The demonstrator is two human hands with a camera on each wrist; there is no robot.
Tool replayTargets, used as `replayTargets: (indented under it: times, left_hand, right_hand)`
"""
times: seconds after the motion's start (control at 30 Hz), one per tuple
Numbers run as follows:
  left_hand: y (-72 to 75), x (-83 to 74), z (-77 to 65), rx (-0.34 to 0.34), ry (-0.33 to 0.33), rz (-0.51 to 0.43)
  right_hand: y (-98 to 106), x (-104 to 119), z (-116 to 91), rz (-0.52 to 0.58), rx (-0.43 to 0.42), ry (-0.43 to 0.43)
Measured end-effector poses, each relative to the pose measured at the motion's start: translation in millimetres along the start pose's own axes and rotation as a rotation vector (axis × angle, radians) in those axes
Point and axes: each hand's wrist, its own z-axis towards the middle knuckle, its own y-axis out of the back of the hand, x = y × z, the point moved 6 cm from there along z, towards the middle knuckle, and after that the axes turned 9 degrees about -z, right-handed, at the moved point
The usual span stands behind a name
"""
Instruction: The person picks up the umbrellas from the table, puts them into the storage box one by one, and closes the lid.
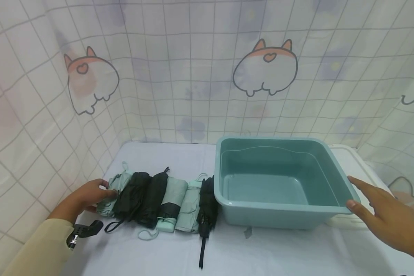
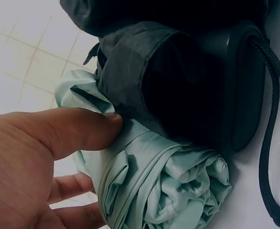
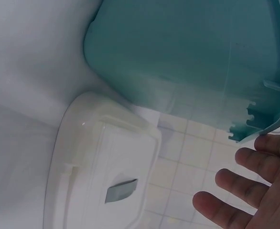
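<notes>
My left hand (image 1: pixel 89 193) grips the leftmost folding umbrella, a pale green one (image 1: pixel 118 188), between thumb and fingers. In the left wrist view its rolled cloth (image 2: pixel 173 191) shows loose folds, and the thumb lies across its top. Right against it is a black folding umbrella (image 1: pixel 132 193) with a wrist strap. Over at the right, my right hand (image 1: pixel 390 214) has its fingers extended at the right rim of a teal plastic tub (image 1: pixel 262 209). The right wrist view shows the spread fingertips close to the tub's rim, holding nothing.
More folded umbrellas continue the row: a black one (image 1: pixel 154 199), two pale green ones, then a black one (image 1: pixel 207 203) beside the tub. A white lid (image 1: pixel 343 153) lies partly behind and under the tub's right side. Patterned curtain (image 1: pixel 200 76) surrounds the white table (image 1: pixel 151 257).
</notes>
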Motion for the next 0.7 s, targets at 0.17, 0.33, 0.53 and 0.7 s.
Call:
replayTargets:
  times: [0.17,0.33,0.53,0.7]
  left_hand:
    - [-0.7,-3.4,0.6,0.002,-0.013,0.038]
    - [-1.1,-2.6,1.4,-0.014,-0.013,0.025]
    - [0.8,-1.5,2.5,-0.043,-0.010,0.006]
    - [2.0,-1.1,4.3,-0.049,0.011,0.017]
  right_hand:
    - [-0.2,-0.3,0.4,-0.003,0.009,-0.005]
    - [-0.3,-0.1,0.5,-0.009,0.020,-0.013]
    - [0.7,0.9,0.4,-0.002,0.005,-0.004]
    - [1.1,0.0,-0.2,0.006,0.005,0.000]
